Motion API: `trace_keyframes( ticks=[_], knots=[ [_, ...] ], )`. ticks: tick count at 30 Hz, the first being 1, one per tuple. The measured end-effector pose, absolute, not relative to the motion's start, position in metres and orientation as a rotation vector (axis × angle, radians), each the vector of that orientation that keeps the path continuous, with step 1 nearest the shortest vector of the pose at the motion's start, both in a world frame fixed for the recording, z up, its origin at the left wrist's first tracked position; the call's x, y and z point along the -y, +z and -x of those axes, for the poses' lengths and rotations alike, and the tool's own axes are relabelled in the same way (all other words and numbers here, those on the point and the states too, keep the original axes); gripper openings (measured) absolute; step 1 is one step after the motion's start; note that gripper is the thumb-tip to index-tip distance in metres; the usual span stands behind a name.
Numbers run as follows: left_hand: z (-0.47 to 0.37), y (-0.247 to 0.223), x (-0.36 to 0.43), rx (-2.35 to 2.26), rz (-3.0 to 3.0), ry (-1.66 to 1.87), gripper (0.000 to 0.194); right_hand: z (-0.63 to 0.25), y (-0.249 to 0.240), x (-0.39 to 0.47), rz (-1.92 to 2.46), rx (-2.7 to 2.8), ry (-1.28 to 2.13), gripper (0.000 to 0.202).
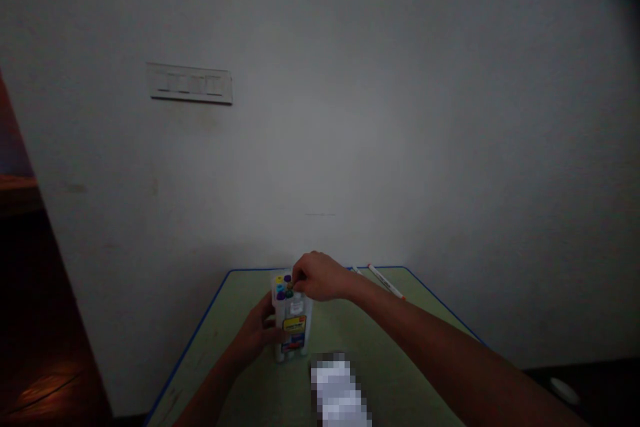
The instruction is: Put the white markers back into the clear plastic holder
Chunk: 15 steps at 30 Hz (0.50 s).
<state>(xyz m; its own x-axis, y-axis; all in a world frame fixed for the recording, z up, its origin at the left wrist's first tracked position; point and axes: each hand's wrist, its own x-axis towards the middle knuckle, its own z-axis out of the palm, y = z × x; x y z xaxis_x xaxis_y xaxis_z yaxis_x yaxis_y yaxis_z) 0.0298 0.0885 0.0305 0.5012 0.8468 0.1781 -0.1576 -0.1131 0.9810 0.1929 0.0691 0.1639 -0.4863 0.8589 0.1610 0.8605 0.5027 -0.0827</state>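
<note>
A clear plastic marker case (294, 310) stands on the table, with a yellow and blue label on its front. Yellow, blue, purple and green marker caps (281, 295) show at its top. My left hand (264, 327) is wrapped round the case's left side, thumb across the front. Over the top right of the case, my right hand (320, 277) has its fingers pinched together. Whatever those fingertips hold is hidden by the hand. A white marker with red ends (386, 281) lies to the right, beyond my right forearm.
The green table (225, 320) has a blue edge and stands against a grey wall (320, 113). A blurred-out, phone-shaped item (340, 390) lies near the front. Another white pen-like thing (357, 270) is partly hidden behind my right wrist. A switch panel (190, 84) is on the wall.
</note>
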Motion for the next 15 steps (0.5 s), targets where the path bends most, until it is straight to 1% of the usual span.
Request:
trace_keyframes(
  ticks=[7,11,13,15],
  knots=[
    [-0.03,0.032,-0.089,-0.643,-1.448,0.954,0.064,-0.199,0.169,-0.068,1.362,2.578,0.225,0.025],
    [-0.03,0.036,-0.086,-0.695,-1.421,0.934,0.063,-0.222,0.178,-0.074,1.33,2.466,0.232,0.023],
    [-0.03,0.037,-0.085,-0.704,-1.412,0.928,0.063,-0.247,0.175,-0.081,1.427,2.388,0.206,0.023],
    [-0.03,0.037,-0.085,-0.689,-1.415,0.933,0.062,-0.279,0.162,-0.089,1.683,2.274,0.156,0.023]
  ],
)
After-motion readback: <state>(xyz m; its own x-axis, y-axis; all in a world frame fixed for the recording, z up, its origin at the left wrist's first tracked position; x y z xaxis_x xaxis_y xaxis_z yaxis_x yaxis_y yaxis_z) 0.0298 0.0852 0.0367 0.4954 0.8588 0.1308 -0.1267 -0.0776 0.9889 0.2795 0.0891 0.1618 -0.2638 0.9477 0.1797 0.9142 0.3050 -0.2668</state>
